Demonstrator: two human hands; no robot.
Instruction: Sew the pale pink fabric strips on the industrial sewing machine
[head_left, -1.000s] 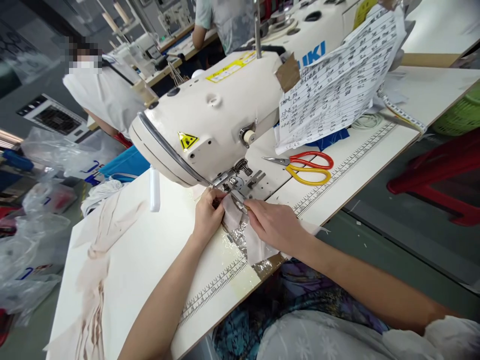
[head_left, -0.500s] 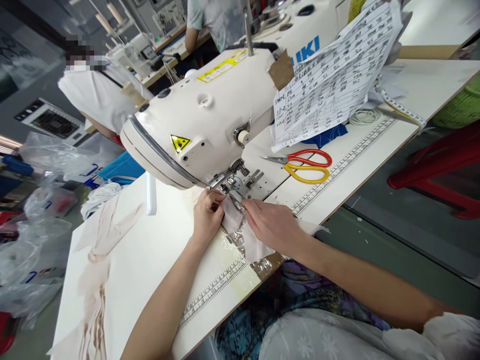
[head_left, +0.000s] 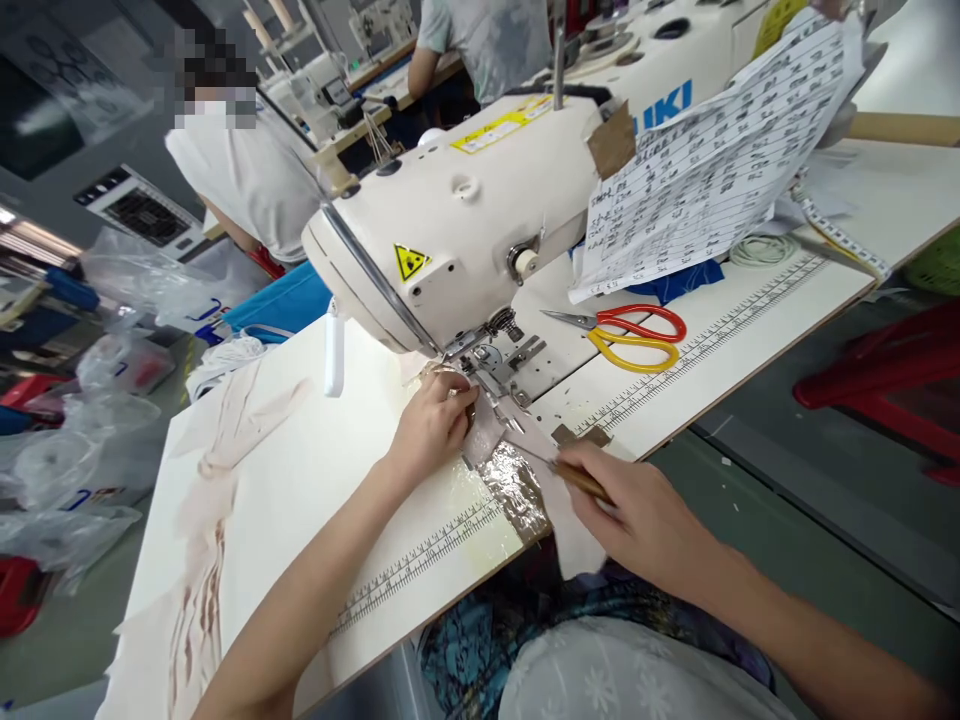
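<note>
A white sewing machine (head_left: 465,215) stands on the white table (head_left: 315,480). My left hand (head_left: 433,425) is closed on a strip of pale fabric (head_left: 495,430) just in front of the presser foot (head_left: 487,365). My right hand (head_left: 637,510) sits near the table's front edge, pinched on a thin wooden-handled tool (head_left: 574,475) that points toward the fabric. The strip trails off the table edge toward my lap. A shiny patch of tape (head_left: 517,490) lies under it.
Red and yellow scissors (head_left: 630,335) lie to the right of the needle. A printed paper sheet (head_left: 720,165) hangs on the machine. Pale fabric pieces (head_left: 217,470) lie at the left. Other people sit behind; plastic bags (head_left: 67,450) and a red stool (head_left: 892,390) flank the table.
My right hand has pulled back from the presser foot toward the table edge with the tool. The left hand stays at the fabric. The view has shifted a little.
</note>
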